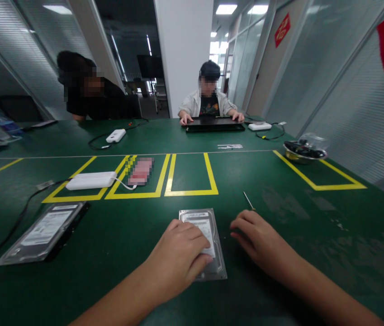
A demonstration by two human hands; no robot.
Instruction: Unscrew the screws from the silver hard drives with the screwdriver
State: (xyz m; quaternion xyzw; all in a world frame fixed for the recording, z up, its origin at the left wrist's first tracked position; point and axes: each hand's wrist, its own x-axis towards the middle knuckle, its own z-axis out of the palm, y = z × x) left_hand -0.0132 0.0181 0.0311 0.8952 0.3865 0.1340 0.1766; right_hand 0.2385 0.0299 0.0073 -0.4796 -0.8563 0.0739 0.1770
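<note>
A silver hard drive [216,242] lies flat on the green table, label side up. My left hand [178,253] rests on top of it, fingers bent over its label, with the thumb near the lower part; the fingers are apart and the drive stays on the table. To the right of the drive, my right hand [254,235] is close above the table with its fingers curled. A thin screwdriver [247,199] points up and away just beyond those fingers; its handle is hidden by the hand. A second hard drive [47,231] lies at the left.
A white power strip [92,180] with a cable and a pink phone [140,171] lie among yellow tape marks. A metal bowl [303,157] of dark parts stands at the right. Across the table, a person holds a black panel [215,123]; another person sits left.
</note>
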